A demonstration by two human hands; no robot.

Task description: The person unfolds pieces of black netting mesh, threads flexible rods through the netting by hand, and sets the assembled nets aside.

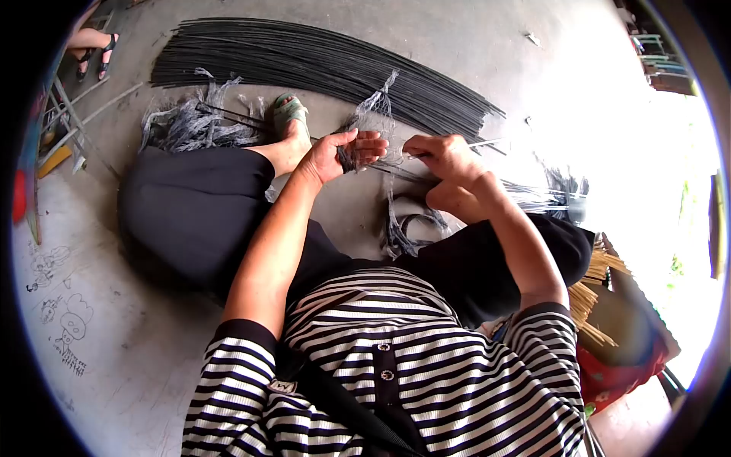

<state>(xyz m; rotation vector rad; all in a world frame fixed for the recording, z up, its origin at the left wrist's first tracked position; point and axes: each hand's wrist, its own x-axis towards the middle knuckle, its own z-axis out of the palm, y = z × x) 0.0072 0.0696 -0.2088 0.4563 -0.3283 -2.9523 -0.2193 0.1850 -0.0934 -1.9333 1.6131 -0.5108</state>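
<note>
My left hand (349,152) is held palm up with its fingers stretched out. A dark strand loops across its palm, and thin see-through netting (375,114) hangs beside the fingers. Just to the right, my right hand (445,158) has its fingertips pinched on the edge of the same fine mesh. Between the two hands the netting is spread in a loose, wispy sheet. A grey tail of it (394,228) trails down to the floor between my legs.
A long bundle of thin black rods (304,57) lies beyond my feet. Grey netting (194,122) is heaped at left. A cluster of pale rods (541,198) and a box of light sticks (598,297) lie at right. Another person's sandalled feet (95,61) show near a metal frame (68,114).
</note>
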